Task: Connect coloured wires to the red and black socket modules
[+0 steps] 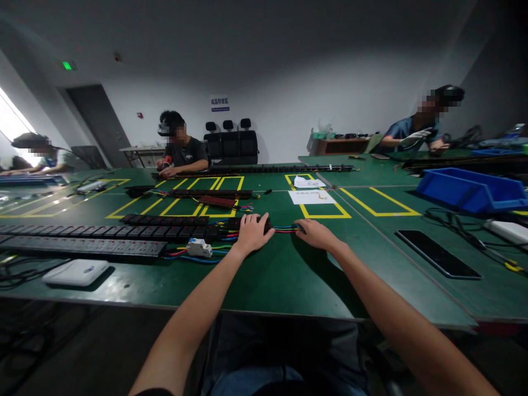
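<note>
My left hand (253, 234) lies over a black socket block (234, 223), its fingers spread across the top. Red, blue and green wires (284, 228) run out from under that hand to the right. At their far end my right hand (317, 234) is closed, with its fingertips pinching the wires. The wire tips are partly hidden by the fingers. To the left of my hands lie long black socket strips (103, 231) and a grey strip (86, 246). A small white breaker (199, 247) with coloured wires sits at the grey strip's right end.
A black phone (437, 254) and a blue bin (472, 190) are on the right. Paper sheets (311, 197) and more strips (214, 193) lie farther back on the green table (272, 286). A white box (76, 272) is near the left front edge. Three people work across the table.
</note>
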`<state>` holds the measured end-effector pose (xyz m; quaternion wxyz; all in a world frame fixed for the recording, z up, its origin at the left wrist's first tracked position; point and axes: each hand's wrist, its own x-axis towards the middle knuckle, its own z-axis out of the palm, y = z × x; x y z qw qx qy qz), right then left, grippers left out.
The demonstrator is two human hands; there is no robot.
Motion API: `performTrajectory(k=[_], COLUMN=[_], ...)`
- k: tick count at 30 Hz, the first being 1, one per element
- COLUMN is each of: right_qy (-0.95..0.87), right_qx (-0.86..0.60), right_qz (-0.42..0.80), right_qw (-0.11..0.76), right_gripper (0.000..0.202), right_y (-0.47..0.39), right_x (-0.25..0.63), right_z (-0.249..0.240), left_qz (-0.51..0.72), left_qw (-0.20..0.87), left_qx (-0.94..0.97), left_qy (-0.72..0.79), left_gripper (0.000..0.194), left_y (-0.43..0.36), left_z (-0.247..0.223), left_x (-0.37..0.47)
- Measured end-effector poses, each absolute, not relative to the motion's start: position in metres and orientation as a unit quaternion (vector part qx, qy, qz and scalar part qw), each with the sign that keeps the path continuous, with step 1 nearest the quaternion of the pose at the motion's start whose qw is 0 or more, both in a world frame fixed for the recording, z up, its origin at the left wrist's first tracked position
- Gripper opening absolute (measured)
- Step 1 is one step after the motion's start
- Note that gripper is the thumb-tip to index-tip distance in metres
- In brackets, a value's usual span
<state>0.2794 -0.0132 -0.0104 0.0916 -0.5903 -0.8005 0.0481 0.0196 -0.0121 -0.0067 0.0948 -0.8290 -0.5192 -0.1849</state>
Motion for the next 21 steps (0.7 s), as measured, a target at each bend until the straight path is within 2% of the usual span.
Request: performTrajectory(k=[6, 10, 14, 18, 21], right_qy=[-0.814, -0.814, -0.806, -0.727, -0.666], right_qx=[-0.576, -0.575, -0.585, -0.674, -0.73], right_qz=[0.05, 0.042, 0.042, 0.058, 0.042], right_qw=[0.06, 0.066, 0.077, 0.121, 0.146], right_gripper=[0.045, 0.045, 0.047, 0.057, 0.051], right_y=[-0.01, -0.013, -0.015, -0.012, -0.007], right_x=[0.283, 0.281, 0.28, 0.294, 0.307], right_z=[-0.014, -0.014, -0.01, -0.003, -0.001], left_qz=[-0.184, -0.182, -0.189, -0.193, -0.202], left_qw=[0.074, 0.075, 0.087, 0.086, 0.102], left_qx=[-0.814, -0.815, -0.816, -0.833, -0.834], left_qy=[-0.546, -0.545, -0.54, -0.511, -0.503], left_gripper=[0.062, 0.054, 0.053, 0.052, 0.049], left_y=[-0.015, -0.014, -0.012, -0.009, -0.006], left_z=[0.0, -0.001, -0.003, -0.002, -0.001], left_x=[0.014, 0.016, 0.016, 0.014, 0.015])
